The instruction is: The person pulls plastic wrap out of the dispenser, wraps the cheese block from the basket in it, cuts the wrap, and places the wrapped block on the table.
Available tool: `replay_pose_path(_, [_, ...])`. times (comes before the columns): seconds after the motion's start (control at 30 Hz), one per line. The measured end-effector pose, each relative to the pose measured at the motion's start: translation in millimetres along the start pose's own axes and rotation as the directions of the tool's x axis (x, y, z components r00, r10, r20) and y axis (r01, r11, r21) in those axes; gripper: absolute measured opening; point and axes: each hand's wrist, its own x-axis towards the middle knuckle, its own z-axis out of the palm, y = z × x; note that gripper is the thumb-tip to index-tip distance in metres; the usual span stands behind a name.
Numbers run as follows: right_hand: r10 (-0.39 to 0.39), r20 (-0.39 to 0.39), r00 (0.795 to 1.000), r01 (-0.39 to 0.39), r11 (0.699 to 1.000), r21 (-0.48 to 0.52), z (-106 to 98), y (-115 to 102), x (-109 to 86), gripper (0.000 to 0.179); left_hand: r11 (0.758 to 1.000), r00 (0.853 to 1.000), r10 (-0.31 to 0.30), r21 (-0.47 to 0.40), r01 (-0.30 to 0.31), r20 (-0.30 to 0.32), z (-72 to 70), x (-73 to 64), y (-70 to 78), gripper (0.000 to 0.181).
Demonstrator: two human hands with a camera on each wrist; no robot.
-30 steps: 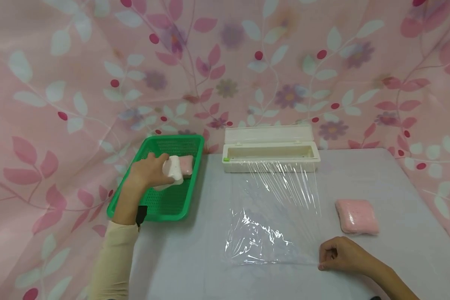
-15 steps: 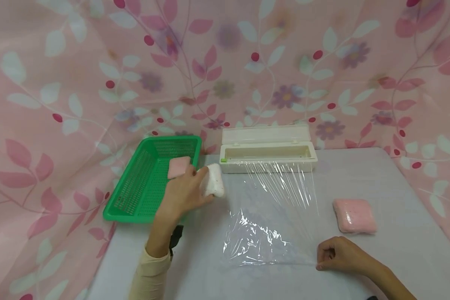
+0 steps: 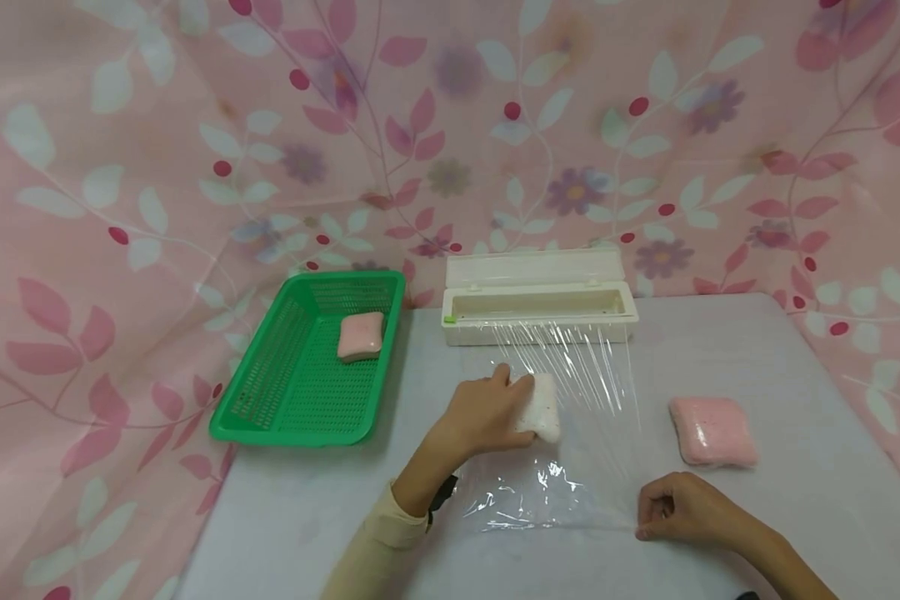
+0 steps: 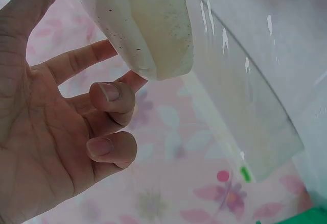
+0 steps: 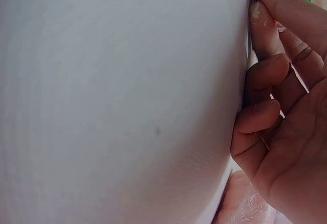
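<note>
My left hand (image 3: 487,412) grips a white, dark-speckled bar of soap (image 3: 542,408) by its sides, over the sheet of cling film (image 3: 562,492). In the left wrist view the thumb and outstretched fingers hold the soap (image 4: 148,30), while two other fingers curl free below it. My right hand (image 3: 678,510) pinches the near right corner of the film between thumb and index finger, close to the table. The film runs back to the white cling film dispenser (image 3: 540,333), whose lid stands up. Right of the film lies a pink bar of soap (image 3: 714,432) in shiny wrap.
On the left stands a green plastic basket (image 3: 371,417) with one pink bar of soap (image 3: 361,335) inside. A white cloth covers the table (image 3: 330,517). Behind it hangs a pink floral curtain (image 3: 450,133).
My left hand has lifted the white soap out of the green basket and carried it right, over the cling film. The right hand has stayed at the film's corner.
</note>
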Motion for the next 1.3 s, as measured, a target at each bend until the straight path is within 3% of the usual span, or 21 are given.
replay_pose_path(0.17, [0.005,-0.004,1.000,-0.005,1.000,0.002,0,0,-0.6,0.019,0.998,0.999,0.023,0.061,-0.026,0.043,16.4,17.5,13.2,0.059])
replay_pose_path(0.43, [0.018,0.004,1.000,-0.017,1.000,-0.003,1,2,-2.1,0.020,0.993,0.986,-0.005,0.118,-0.015,0.164,35.7,27.7,18.5,0.063])
replay_pose_path(0.6, [0.025,0.006,1.000,-0.025,1.000,-0.007,1,0,-2.2,0.020,0.996,0.968,-0.047,0.081,0.027,0.248,50.6,31.8,16.6,0.064])
replay_pose_path(0.73, [0.012,0.001,1.000,-0.012,1.000,-0.008,1,0,-1.6,0.019,0.998,0.963,-0.069,0.010,0.068,0.261,55.6,28.5,13.1,0.072])
replay_pose_path(0.9, [0.006,0.003,1.000,-0.006,1.000,0.001,0,1,0.0,0.020,0.989,0.977,-0.069,-0.113,0.093,0.199,49.1,4.8,1.4,0.084])
replay_pose_path(1.07, [0.016,0.011,1.000,-0.016,1.000,0.014,0,2,-0.2,0.019,0.975,0.992,-0.004,-0.222,0.032,0.126,45.1,-37.6,-15.0,0.073])
replay_pose_path(1.3, [0.004,0.009,1.000,-0.004,1.000,0.002,0,2,-1.4,0.020,0.910,0.971,0.119,-0.415,-0.022,0.209,49.8,-96.2,-29.5,0.055])
